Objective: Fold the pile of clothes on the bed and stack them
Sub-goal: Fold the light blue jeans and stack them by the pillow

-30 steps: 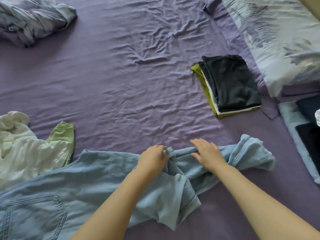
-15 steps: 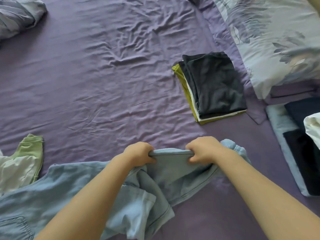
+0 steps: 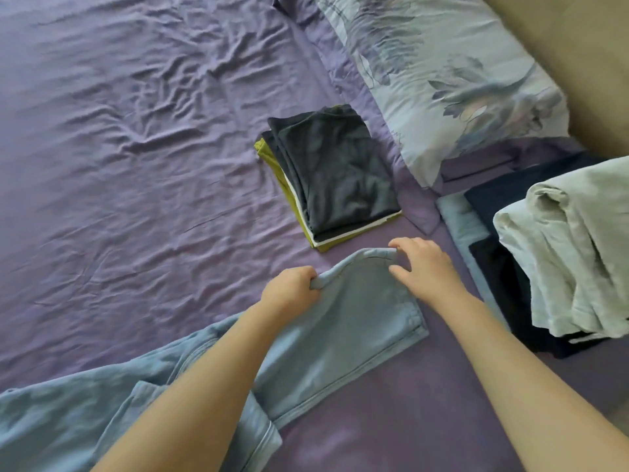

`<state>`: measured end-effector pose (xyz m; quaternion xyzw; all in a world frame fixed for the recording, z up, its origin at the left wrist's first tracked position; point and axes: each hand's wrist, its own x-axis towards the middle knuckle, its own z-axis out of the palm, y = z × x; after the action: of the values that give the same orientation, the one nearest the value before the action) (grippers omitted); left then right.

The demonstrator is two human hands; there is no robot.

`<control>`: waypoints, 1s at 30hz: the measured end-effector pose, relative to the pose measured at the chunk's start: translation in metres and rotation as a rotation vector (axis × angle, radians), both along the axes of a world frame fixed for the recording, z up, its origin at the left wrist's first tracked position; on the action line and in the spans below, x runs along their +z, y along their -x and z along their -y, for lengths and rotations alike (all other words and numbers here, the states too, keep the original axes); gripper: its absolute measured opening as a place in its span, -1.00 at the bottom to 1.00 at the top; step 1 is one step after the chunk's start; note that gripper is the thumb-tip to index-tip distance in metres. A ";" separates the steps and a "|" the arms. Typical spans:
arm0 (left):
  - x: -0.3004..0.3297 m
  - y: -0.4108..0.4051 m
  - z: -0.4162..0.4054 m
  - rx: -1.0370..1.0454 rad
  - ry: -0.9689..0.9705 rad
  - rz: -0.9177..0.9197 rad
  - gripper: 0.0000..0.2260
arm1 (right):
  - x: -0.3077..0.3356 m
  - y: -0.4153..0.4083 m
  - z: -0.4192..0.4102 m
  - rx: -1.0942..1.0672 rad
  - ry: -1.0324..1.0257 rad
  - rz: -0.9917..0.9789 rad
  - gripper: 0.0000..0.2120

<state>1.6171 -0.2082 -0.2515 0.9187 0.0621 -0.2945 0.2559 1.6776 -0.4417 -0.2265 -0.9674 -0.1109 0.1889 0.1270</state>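
Observation:
Light blue jeans (image 3: 340,335) lie across the purple bed sheet (image 3: 136,199) in front of me, one leg doubled over toward the right. My left hand (image 3: 292,291) grips the folded edge of the jeans at its left end. My right hand (image 3: 422,267) pinches the same edge at its right end with thumb and fingertips. A folded stack (image 3: 337,175) with a dark grey garment on top and white and olive layers beneath sits just beyond the hands.
A floral pillow (image 3: 442,80) lies at the upper right. At the right edge, a pale grey-green garment (image 3: 571,250) lies on dark navy folded clothes (image 3: 510,287). A beige wall or headboard (image 3: 578,46) fills the top right corner.
Both hands have carried the jeans' folded edge to the right and spread apart along it, flattening the leg. The view has swung right; the green-and-white garment at the left has left the frame.

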 end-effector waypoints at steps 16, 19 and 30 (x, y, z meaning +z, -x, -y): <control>-0.007 -0.043 0.017 0.074 0.250 0.062 -0.98 | -0.026 0.111 0.078 -0.743 -0.534 -0.130 -0.65; -0.015 -0.033 0.023 -0.022 0.064 -0.105 -0.80 | -0.040 0.117 0.085 -0.750 -0.413 -0.215 -0.68; -0.026 0.002 0.058 0.114 -0.299 0.299 -0.77 | -0.047 0.105 0.087 -0.665 -0.237 -0.194 -0.83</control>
<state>1.6149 -0.2659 -0.2778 0.9748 0.1184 -0.1275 0.1396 1.5729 -0.5284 -0.2733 -0.9067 0.2013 0.2139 0.3026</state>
